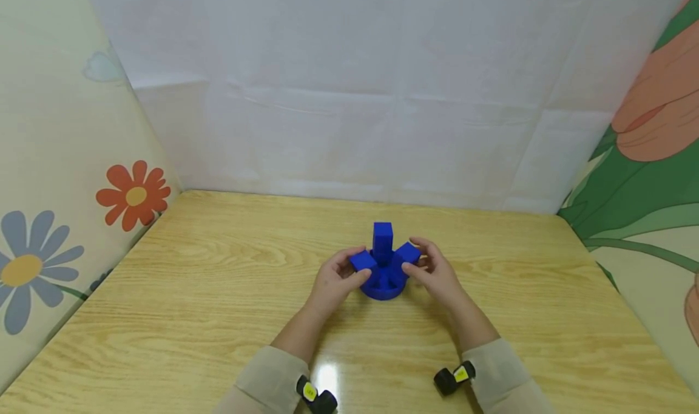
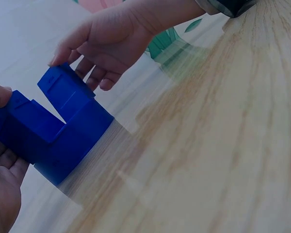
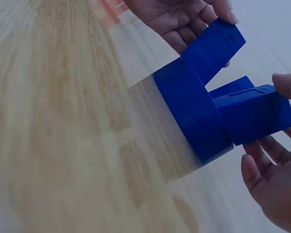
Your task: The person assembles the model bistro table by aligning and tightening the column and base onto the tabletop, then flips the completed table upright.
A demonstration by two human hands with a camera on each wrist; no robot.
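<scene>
A round blue base point(image 1: 382, 293) with slots stands on the table, and three blue rectangular blocks rise from it. The left block point(image 1: 363, 260) leans outward, and my left hand point(image 1: 332, 282) pinches it between thumb and fingers. My right hand point(image 1: 441, 275) grips the right block point(image 1: 409, 253), which tilts the other way. Upright at the back stands the third block point(image 1: 383, 239), touched by neither hand. In the right wrist view, small raised marks show on the base point(image 3: 196, 121). How deep the blocks sit in the base is hidden.
The wood-grain table point(image 1: 218, 292) reaches back to a white cloth point(image 1: 327, 135). Flower-printed panels flank it, the left panel point(image 1: 49, 128) with daisies and the right panel point(image 1: 650, 195) with large tulips. A black wrist camera point(image 1: 318, 396) sits by the left sleeve.
</scene>
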